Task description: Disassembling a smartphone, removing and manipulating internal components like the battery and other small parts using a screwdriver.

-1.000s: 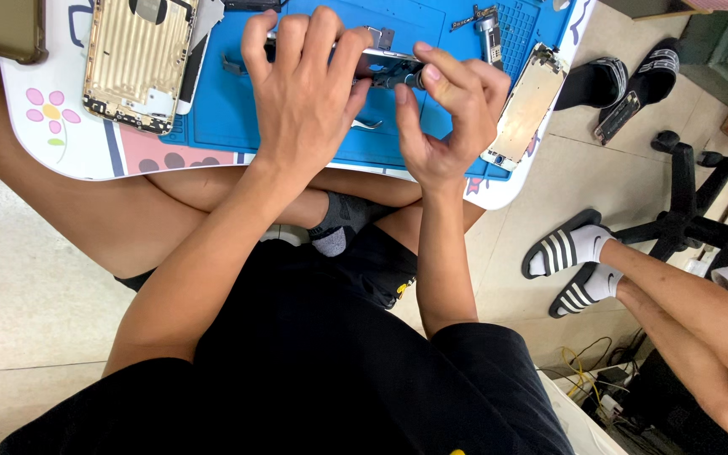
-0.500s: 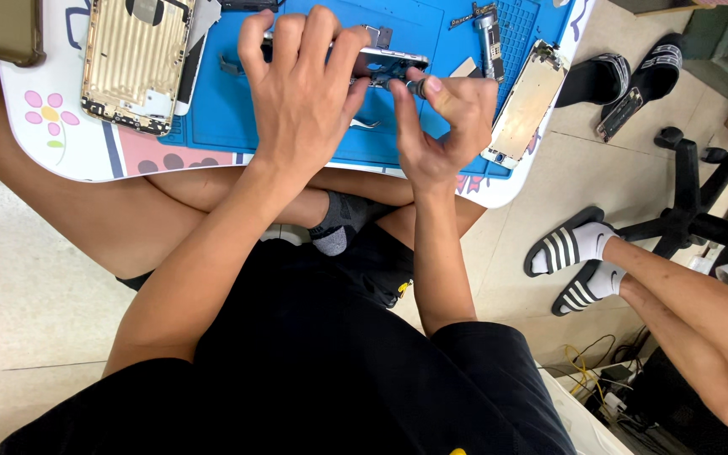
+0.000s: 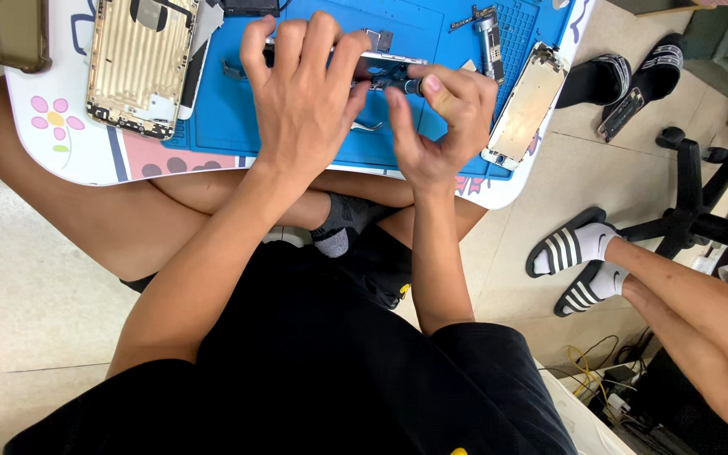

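A thin silvery phone part (image 3: 385, 61) is held up on edge over the blue work mat (image 3: 229, 118). My left hand (image 3: 301, 101) covers it from the left, fingers curled over its top edge. My right hand (image 3: 444, 118) pinches a small dark tool (image 3: 398, 84) against the part's right end. Metal tweezers (image 3: 366, 126) lie on the mat under my palms. Most of the part is hidden behind my left hand.
A gold phone housing (image 3: 136, 63) lies at the mat's left, a phone screen (image 3: 526, 105) at its right edge, a small circuit board (image 3: 490, 42) above. The small white table (image 3: 61, 152) sits over my crossed legs. Another person's feet in striped sandals (image 3: 575, 253) and an office chair base (image 3: 693, 211) are at right.
My right hand's fingers have closed in tighter on the part's right end and shifted slightly. My left hand stays put over the part.
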